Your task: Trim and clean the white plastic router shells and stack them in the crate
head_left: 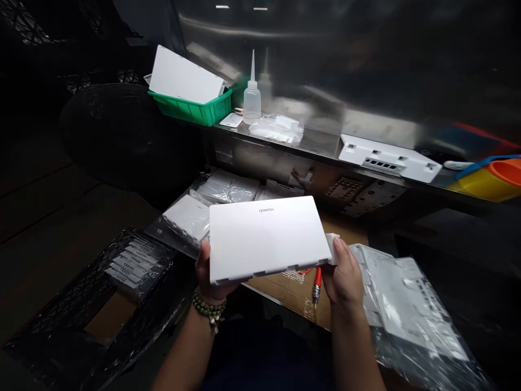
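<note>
A flat white plastic cover (266, 239) with upside-down HUAWEI lettering is held up in front of me, its notched edge toward me. My left hand (209, 271), a bead bracelet on its wrist, is closed around the cover's left edge. At the right corner, my right hand (344, 271) pinches a small white wad (332, 248) that looks like cloth, against or right beside the cover. Beneath, a red-handled tool (317, 285) with a metal tip lies on the cardboard (293, 293).
Bagged white parts (187, 217) lie on the left, and more white parts in plastic (411, 298) on the right. A lined black crate (52, 326) holds several covers. The shelf carries a green bin (191, 110), a squeeze bottle (252, 103), a white housing (386, 157) and a yellow container (484, 184).
</note>
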